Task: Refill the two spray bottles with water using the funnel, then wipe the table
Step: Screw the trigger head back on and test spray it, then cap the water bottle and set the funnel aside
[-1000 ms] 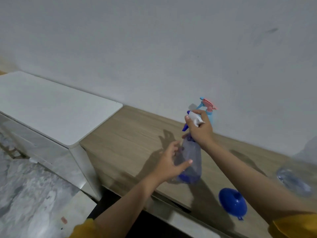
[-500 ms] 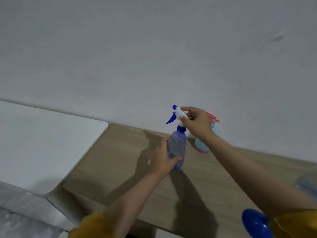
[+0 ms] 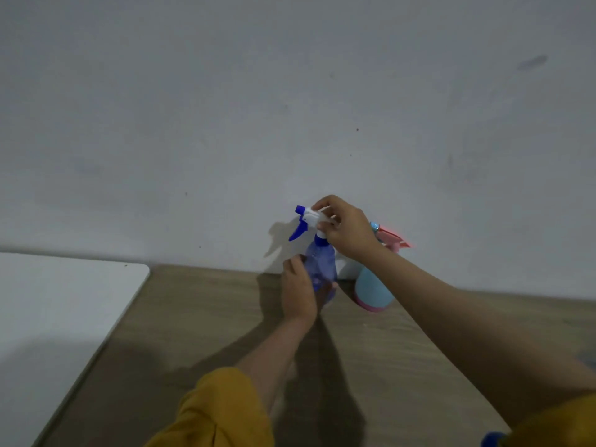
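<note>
Left hand (image 3: pixel 298 290) fingers wrap blue bottle (image 3: pixel 320 269) body; right hand (image 3: pixel 346 230) fingers pinch its sprayer head (image 3: pixel 311 217). Upright on tabletop (image 3: pixel 200 317).

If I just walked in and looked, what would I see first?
Your eye would go to the see-through blue spray bottle in the middle, standing near the wall on the wooden table. The left hand holds its body while the right hand grips its white and blue spray head. Just behind on the right stands a light blue and pink spray bottle.
</note>
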Motion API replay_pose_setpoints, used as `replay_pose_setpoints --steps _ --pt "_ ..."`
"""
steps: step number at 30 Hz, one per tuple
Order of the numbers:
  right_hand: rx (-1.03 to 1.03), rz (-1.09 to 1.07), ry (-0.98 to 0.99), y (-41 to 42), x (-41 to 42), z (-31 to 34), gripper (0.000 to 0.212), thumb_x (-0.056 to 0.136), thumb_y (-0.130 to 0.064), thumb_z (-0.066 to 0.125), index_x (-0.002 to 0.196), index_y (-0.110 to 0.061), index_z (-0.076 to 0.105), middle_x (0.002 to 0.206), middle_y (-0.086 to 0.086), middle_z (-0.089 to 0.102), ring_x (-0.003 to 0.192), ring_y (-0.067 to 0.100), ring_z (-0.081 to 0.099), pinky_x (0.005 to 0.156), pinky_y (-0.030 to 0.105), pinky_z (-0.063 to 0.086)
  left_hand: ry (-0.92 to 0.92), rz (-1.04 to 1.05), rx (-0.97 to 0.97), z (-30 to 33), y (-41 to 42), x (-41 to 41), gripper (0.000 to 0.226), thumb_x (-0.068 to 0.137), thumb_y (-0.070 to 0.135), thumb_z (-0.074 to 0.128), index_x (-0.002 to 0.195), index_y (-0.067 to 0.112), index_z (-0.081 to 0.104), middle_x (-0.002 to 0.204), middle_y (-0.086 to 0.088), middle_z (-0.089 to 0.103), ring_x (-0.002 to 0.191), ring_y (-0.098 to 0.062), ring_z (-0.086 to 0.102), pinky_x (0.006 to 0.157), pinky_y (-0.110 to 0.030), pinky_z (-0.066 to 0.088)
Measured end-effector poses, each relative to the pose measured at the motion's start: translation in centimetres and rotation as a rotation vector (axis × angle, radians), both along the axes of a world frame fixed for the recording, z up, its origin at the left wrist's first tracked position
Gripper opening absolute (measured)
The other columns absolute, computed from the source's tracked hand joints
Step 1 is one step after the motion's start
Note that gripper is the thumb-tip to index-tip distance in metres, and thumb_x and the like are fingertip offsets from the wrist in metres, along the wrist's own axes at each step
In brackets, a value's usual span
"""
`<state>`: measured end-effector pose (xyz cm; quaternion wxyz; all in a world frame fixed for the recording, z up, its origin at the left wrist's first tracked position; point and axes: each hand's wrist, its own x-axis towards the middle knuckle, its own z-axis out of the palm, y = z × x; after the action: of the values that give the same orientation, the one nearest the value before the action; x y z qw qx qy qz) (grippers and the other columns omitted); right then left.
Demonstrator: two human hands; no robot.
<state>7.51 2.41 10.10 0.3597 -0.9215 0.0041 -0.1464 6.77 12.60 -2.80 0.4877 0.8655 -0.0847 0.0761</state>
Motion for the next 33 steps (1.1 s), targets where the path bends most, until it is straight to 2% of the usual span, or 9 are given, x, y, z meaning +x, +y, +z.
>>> replay_pose_setpoints --steps 3,6,10,14,19,23,27,30,33 --pt "-0.030 0.000 -0.010 0.0 0.5 -0.2 0.034 0.086 0.002 0.061 0.116 -0.012 0.054 0.112 0.010 0.064 0.093 0.022 0.058 0.074 0.031 0.051 -0.041 0.031 0.023 -0.5 -1.0 0.1 0.074 0.066 0.053 0.076 0.113 0.003 0.049 0.113 -0.013 0.055 0.089 -0.020 0.057 0.071 -0.022 0.046" --pt "-0.045 0.009 -0.021 0.1 0.2 -0.7 0.035 0.088 0.004 0.057 0.117 -0.012 0.049 0.110 0.011 0.063 0.092 0.026 0.060 0.073 0.035 0.054 -0.003 0.035 0.018 -0.7 -1.1 -0.1 0.080 0.063 0.060 0.062 0.117 0.003 0.048 0.118 -0.015 0.054 0.096 -0.022 0.058 0.074 -0.023 0.046" --pt "-0.088 0.037 -0.041 -0.1 -0.9 -1.6 0.032 0.092 -0.001 0.055 0.119 -0.015 0.046 0.115 0.011 0.060 0.094 0.024 0.057 0.068 0.019 0.046 -0.008 0.033 -0.016 -1.2 -1.3 -0.1 0.072 0.068 0.044 0.077 0.120 0.005 0.045 0.119 -0.012 0.052 0.103 -0.025 0.057 0.083 -0.026 0.048" --pt "-0.188 0.000 -0.093 -0.6 -3.1 -1.8 0.044 0.089 -0.011 0.061 0.131 -0.015 0.047 0.129 0.009 0.053 0.115 0.025 0.050 0.090 0.033 0.045 0.014 0.038 -0.054 -0.9 -1.6 -0.5 0.071 0.065 0.031 0.085 0.118 0.006 0.044 0.119 -0.011 0.048 0.102 -0.027 0.056 0.080 -0.030 0.050" --pt "-0.172 0.036 -0.152 -2.9 -9.5 -1.5 0.047 0.087 -0.014 0.062 0.132 -0.014 0.049 0.131 0.004 0.052 0.120 0.018 0.046 0.090 0.019 0.034 -0.039 0.224 -0.034 0.4 -3.2 -4.8 0.077 0.063 0.027 0.087 0.122 0.001 0.045 0.126 -0.020 0.048 0.105 -0.033 0.056 0.085 -0.039 0.052" --pt "-0.159 0.014 -0.303 -7.1 -17.3 -3.0 0.033 0.083 -0.012 0.063 0.116 -0.008 0.058 0.111 0.007 0.061 0.104 0.019 0.054 0.088 0.016 0.037 -0.145 0.219 -0.164 0.7 -5.6 -11.2 0.063 0.071 0.027 0.081 0.118 -0.001 0.049 0.121 -0.021 0.051 0.105 -0.036 0.055 0.085 -0.037 0.046" --pt "-0.150 -0.088 -0.316 -12.7 -26.3 -6.2 0.020 0.083 -0.008 0.063 0.103 -0.010 0.064 0.094 -0.003 0.062 0.084 0.001 0.053 0.076 0.006 0.040 -0.151 0.111 -0.219 1.0 -9.7 -17.1 0.045 0.081 0.031 0.071 0.111 0.002 0.052 0.111 -0.016 0.053 0.102 -0.034 0.054 0.083 -0.025 0.035" --pt "-0.169 -0.201 -0.229 -18.2 -33.5 -9.3 0.006 0.085 -0.013 0.060 0.090 -0.014 0.064 0.079 -0.006 0.055 0.067 0.004 0.048 0.061 0.015 0.038 -0.118 -0.059 -0.258 2.2 -14.8 -21.7 0.051 0.083 0.047 0.057 0.112 0.006 0.051 0.113 -0.011 0.051 0.105 -0.029 0.053 0.088 -0.030 0.042" --pt "-0.207 -0.331 -0.108 -23.1 -38.2 -12.0 0.011 0.081 -0.007 0.067 0.090 -0.014 0.066 0.081 -0.001 0.060 0.064 0.010 0.054 0.057 0.022 0.040 -0.078 -0.229 -0.289 4.5 -18.8 -24.6 0.053 0.085 0.037 0.066 0.124 0.007 0.045 0.122 -0.005 0.046 0.114 -0.019 0.048 0.094 -0.029 0.041"
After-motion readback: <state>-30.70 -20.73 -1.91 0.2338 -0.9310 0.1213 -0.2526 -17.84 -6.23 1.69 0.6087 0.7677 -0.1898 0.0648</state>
